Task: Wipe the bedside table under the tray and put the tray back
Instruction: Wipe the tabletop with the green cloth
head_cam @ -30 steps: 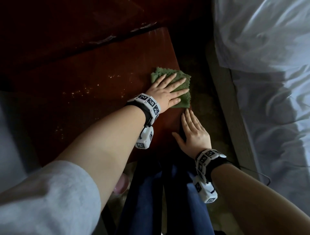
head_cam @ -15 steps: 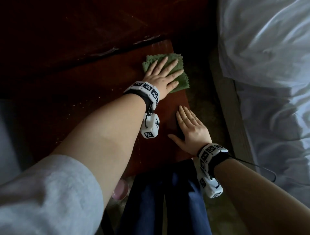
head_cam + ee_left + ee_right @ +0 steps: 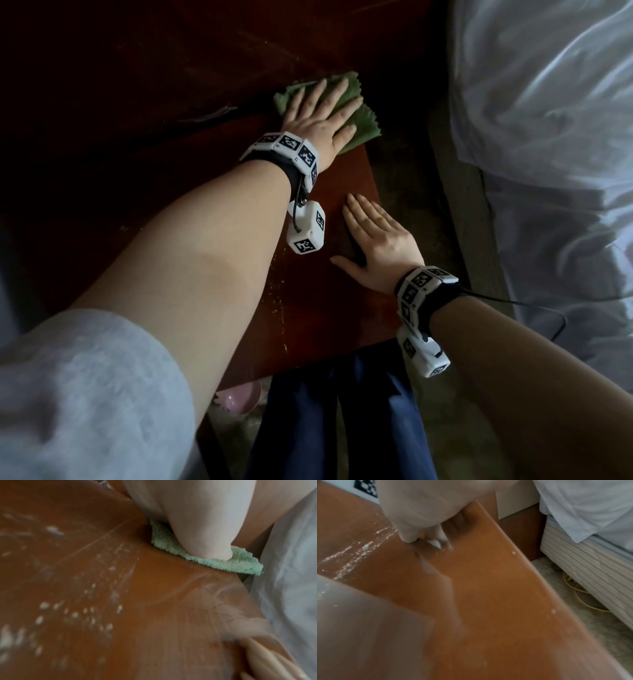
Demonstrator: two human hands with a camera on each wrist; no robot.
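Above, left hand (image 3: 320,114), fingers (image 3: 334,90) spread flat, presses green cloth (image 3: 359,120) at the worktop's (image 3: 329,308) far right corner; right hand (image 3: 380,243), fingers together, rests flat nearby; bed (image 3: 548,137) at right.

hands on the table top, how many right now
2. The left hand presses flat on the green cloth at the table's far right corner; the right hand lies flat nearer, by the right edge.

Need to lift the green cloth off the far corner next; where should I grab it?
Probably pinch the green cloth at its corner overhanging the bedside table edge, approaching from the bed side. The left hand presses the rest flat.
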